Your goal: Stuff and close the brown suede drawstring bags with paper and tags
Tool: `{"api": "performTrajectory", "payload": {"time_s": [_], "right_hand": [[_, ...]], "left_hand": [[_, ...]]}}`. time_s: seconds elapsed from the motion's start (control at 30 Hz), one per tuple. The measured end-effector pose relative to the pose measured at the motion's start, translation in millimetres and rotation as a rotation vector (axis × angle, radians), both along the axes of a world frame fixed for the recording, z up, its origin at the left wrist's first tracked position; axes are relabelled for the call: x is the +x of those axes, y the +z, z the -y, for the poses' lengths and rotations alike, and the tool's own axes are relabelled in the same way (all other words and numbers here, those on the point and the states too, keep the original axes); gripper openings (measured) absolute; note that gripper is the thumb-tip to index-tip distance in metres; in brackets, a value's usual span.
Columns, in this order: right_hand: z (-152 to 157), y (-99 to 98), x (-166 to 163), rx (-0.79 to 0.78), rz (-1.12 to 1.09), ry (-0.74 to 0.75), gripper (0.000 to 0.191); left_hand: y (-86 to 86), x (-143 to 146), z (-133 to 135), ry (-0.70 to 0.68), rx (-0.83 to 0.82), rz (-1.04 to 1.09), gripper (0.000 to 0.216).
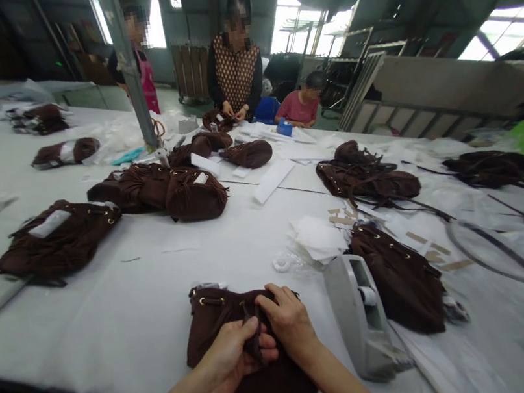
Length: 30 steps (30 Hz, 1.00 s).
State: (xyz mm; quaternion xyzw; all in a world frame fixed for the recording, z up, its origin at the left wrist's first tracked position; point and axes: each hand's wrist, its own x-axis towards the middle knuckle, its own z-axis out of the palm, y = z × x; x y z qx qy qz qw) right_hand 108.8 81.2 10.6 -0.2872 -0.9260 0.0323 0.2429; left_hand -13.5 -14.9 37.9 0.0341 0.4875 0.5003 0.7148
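While the brown bag [223, 333] lies flat on the white table [126, 309] right in front of me, near its front edge, I have both hands on its middle. My left hand [232, 358] is curled closed around a dark strap [256, 335] that runs down the front of the bag, with my thumb pressed along it. My right hand [288, 320] sits just beside the left, touching it, with its fingers bent and pinching the same strap near the bag's gathered top. Small gold rings show along that top edge.

Just to the right of my hands stands a grey tape dispenser [364, 319], and behind it another brown bag [402, 280] lies against it. Crumpled white paper [317, 237] rests beyond that, near a few tan card strips [344, 217]. More brown bags are spread over the table: one at the left [57, 243], a pile in the middle [167, 188], one further right [367, 177]. At the far side, well apart from me, three people work; one in a patterned top [236, 72] handles a bag of their own.
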Motion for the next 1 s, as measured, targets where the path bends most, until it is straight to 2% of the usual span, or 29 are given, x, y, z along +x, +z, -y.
{"api": "performTrajectory", "payload": {"time_s": [0.37, 0.57, 0.87, 1.0], "right_hand": [[-1, -11.3, -1, -0.033, -0.023, -0.037, 0.022], [5, -21.4, 0, -0.053, -0.100, -0.089, 0.021], [9, -23.2, 3, -0.053, -0.188, -0.126, 0.022], [16, -25.6, 4, -0.044, -0.181, -0.157, 0.022]], "left_hand": [[-10.8, 12, 1, -0.016, 0.085, -0.054, 0.025], [-11.4, 24, 7, -0.002, 0.029, -0.019, 0.036], [-44.8, 34, 6, 0.098, 0.098, -0.127, 0.058], [-49.9, 41, 10, 0.138, 0.148, -0.223, 0.058]]}}
